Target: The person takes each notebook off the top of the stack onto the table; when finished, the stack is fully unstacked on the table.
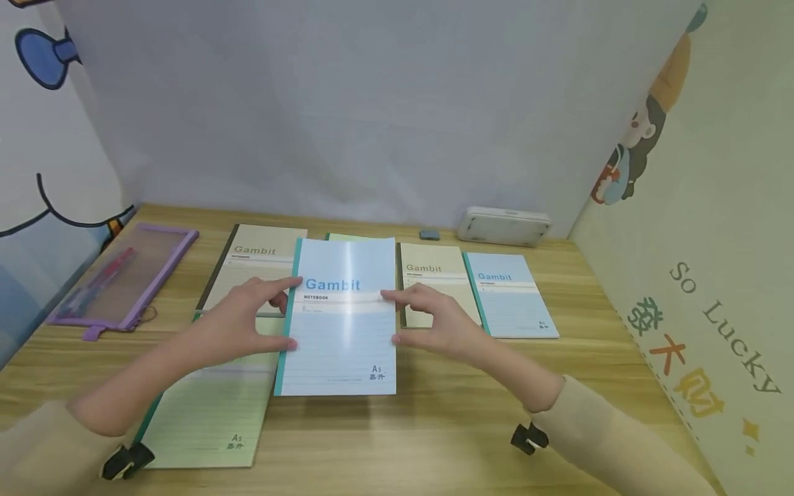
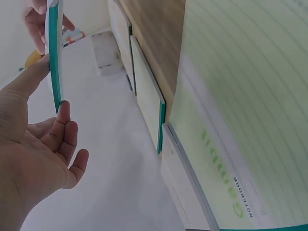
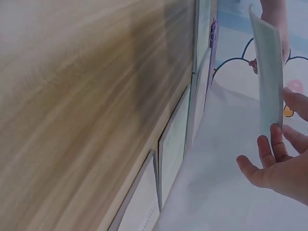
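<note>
Both hands hold a light blue Gambit notebook [image 1: 347, 331] by its long sides, raised above the table with its cover up. My left hand [image 1: 248, 317] grips the teal spine side between thumb and fingers; the spine [image 2: 55, 57] shows edge-on in the left wrist view. On the opposite side, my right hand [image 1: 434, 320] pinches the page edge. In the right wrist view the notebook [image 3: 270, 72] is slightly bowed. Below and left of it lies a green notebook [image 1: 205, 420], overlapping the lower part of a beige notebook [image 1: 263, 269] in the head view.
Right of the held notebook lie another beige notebook [image 1: 434, 275] and a smaller blue notebook [image 1: 515, 296]. A green notebook [image 1: 353, 238] peeks out behind. A purple-edged mesh pouch [image 1: 149, 269] with pens is at left. At the back are a grey eraser-like block [image 1: 429, 235] and a white case [image 1: 505, 227].
</note>
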`<action>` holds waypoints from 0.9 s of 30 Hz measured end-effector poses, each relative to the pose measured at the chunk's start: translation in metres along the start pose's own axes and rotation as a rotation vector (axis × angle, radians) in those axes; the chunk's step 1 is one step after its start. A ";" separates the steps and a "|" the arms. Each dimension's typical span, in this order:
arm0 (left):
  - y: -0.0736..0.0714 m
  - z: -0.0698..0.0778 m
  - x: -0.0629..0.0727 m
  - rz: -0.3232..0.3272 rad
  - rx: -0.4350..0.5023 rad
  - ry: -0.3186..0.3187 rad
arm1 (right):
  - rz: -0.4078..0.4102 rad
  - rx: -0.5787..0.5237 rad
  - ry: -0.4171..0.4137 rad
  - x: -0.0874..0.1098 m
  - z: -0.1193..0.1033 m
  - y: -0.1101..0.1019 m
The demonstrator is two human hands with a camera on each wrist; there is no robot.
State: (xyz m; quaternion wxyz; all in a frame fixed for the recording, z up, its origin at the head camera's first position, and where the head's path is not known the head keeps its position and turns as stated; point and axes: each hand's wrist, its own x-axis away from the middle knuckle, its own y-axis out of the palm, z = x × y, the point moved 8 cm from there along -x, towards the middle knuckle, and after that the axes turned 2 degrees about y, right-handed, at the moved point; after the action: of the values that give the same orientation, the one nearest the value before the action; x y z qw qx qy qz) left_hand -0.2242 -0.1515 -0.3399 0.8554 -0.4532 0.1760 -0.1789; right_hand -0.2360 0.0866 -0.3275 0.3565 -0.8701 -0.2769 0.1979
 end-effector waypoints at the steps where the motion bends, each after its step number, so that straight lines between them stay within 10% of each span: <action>1: 0.004 0.001 0.001 -0.008 -0.010 -0.002 | -0.008 -0.004 0.013 0.003 0.002 0.003; 18: 0.076 -0.007 0.033 -0.184 -0.092 -0.096 | -0.172 0.043 0.137 0.040 0.035 0.081; 27: 0.085 -0.006 0.034 -0.231 -0.161 -0.059 | -0.194 0.186 0.107 0.039 0.038 0.091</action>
State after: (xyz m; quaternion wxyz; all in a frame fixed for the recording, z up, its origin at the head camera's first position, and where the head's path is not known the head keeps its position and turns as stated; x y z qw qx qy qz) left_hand -0.1850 -0.1274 -0.4191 0.7948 -0.5424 0.1112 -0.2483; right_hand -0.1959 0.0763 -0.4246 0.4672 -0.8118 -0.3208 0.1404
